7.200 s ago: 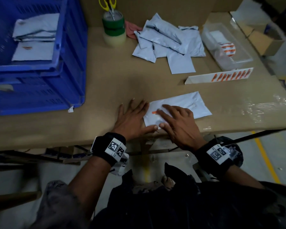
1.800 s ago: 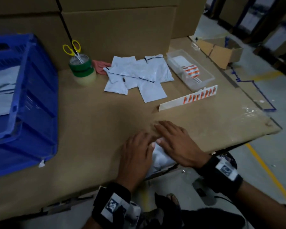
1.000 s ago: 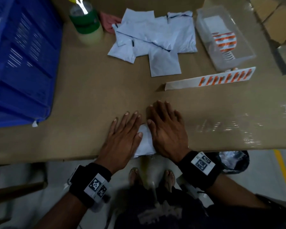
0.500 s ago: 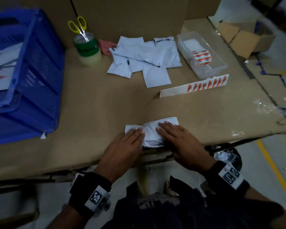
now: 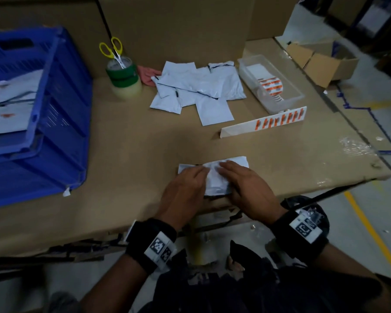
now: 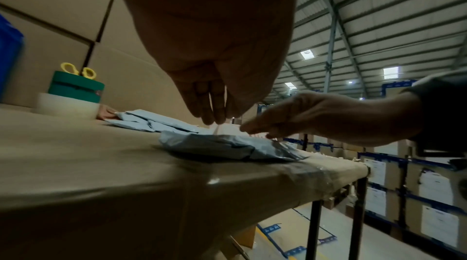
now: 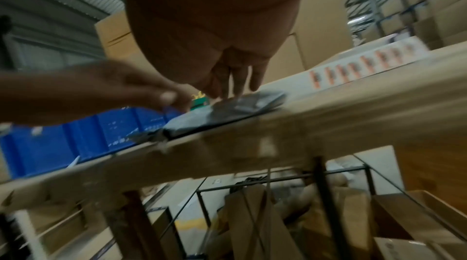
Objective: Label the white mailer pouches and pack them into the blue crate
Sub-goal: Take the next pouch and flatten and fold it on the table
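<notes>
A folded white mailer pouch (image 5: 215,185) lies at the table's near edge; in the left wrist view the same pouch (image 6: 215,146) looks rumpled. My left hand (image 5: 201,171) is over its left half, and thumb and fingers (image 6: 209,112) come together in a pinch on a thin raised bit of its top. My right hand (image 5: 224,168) lies on the right half, with straight fingers (image 7: 237,82) pressing it flat. The blue crate (image 5: 61,123) stands at the left with several labelled pouches (image 5: 11,102) inside. A loose pile of white pouches (image 5: 199,89) lies at the back centre.
A strip of orange labels (image 5: 266,124) stands on edge right of centre. Behind it is a clear tray (image 5: 287,105) with a label roll. Stacked tape rolls (image 5: 123,80) carry yellow scissors (image 5: 112,48). Cardboard boxes (image 5: 174,28) wall off the back.
Seconds ago the pouch lay flat and long with both hands smoothing it; it is now folded small. In the last half second my left fingers went from flat to drawn together on its top.
</notes>
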Tool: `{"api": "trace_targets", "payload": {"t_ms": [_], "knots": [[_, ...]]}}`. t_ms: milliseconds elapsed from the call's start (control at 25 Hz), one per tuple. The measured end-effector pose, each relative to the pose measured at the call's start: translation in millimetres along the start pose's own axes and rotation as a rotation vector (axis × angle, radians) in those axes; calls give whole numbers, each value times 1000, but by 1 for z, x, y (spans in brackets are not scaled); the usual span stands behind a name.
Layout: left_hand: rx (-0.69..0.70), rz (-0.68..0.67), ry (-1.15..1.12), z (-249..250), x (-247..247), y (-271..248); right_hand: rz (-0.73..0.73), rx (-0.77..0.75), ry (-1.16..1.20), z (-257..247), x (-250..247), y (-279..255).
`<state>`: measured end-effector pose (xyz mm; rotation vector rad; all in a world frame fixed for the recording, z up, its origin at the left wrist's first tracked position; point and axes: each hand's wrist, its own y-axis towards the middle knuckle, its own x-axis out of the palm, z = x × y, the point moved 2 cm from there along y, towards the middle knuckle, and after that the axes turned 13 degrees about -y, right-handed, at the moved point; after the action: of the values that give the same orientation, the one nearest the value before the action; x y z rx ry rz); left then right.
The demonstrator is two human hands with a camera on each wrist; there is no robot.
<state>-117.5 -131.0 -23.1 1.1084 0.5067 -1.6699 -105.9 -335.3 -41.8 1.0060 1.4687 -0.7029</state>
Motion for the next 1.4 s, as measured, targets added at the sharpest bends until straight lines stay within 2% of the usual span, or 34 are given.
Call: {"api": "trace_targets", "payload": {"t_ms": [160,280,360,480,560,640,760,840,960,1080,1240,1400], "knots": [[-14,-386,210,-11,27,18,23,86,-117,-19,19,5],[21,-492,279,-19,25,11,8,172,-168,-6,22,-12],[-25,-456,239,-23,24,6,-43,214,-201,-1,21,-18],[-208,-334,96,-35,17,-2,-126,227,-286,-3,13,-16],[-201,-305,91,-37,14,-9,-134,243,-309,-9,5,-9],[-173,-285,122,-38,8,-11,-116,182,-292,-21,1,3],[-231,-283,170,-43,3,-11,-116,40,-265,-34,14,10],[-259,-293,145,-44,-3,-14,-74,80,-245,-26,17,8],[-222,-357,101,-49,-11,-8,-51,122,-271,-20,11,9],[-185,-376,103,-56,-21,4,-111,47,-251,-38,10,21],[-210,-423,186,-61,-22,-6,-190,-10,-307,-41,10,23],[-214,-419,166,-56,-29,-4,-160,117,-225,-51,5,34]]}}
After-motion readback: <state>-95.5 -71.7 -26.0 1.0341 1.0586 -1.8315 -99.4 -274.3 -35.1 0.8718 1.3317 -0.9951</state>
